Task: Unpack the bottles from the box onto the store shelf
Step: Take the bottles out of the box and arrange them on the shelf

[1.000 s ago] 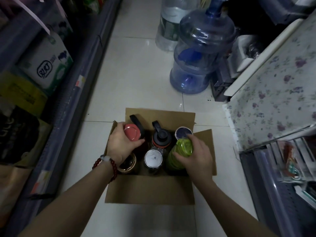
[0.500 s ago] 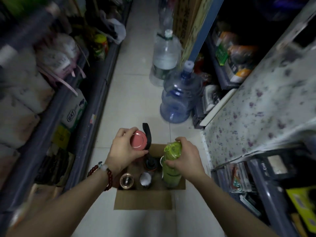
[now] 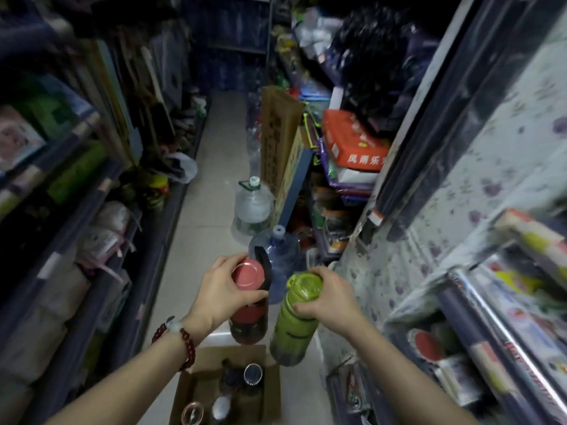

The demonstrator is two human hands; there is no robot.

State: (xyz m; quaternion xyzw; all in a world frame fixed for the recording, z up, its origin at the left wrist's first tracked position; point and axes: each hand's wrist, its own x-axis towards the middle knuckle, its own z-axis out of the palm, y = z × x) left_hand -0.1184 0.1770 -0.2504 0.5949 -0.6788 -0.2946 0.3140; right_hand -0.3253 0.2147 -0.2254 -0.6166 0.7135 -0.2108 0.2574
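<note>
My left hand (image 3: 219, 291) grips the top of a red-lidded bottle (image 3: 249, 314) with a black strap, held upright above the box. My right hand (image 3: 329, 297) grips a green bottle (image 3: 293, 329) just under its cap, also lifted clear of the box. Both bottles hang side by side over the aisle floor. The open cardboard box (image 3: 184, 397) sits on the floor below, with several bottles still standing in it, among them one with a silver lid (image 3: 252, 374). A shelf covered in flowered paper (image 3: 454, 234) stands to my right.
Two large water jugs (image 3: 253, 210) (image 3: 280, 256) stand on the floor ahead, by a tall cardboard carton (image 3: 277, 139). Stocked shelves line the left side (image 3: 92, 240) and the right, where packaged goods (image 3: 491, 348) fill the lower tier. The aisle is narrow.
Both hands have lifted their bottles up and out of the box. The view has risen and tilted forward, so the box now lies far below.
</note>
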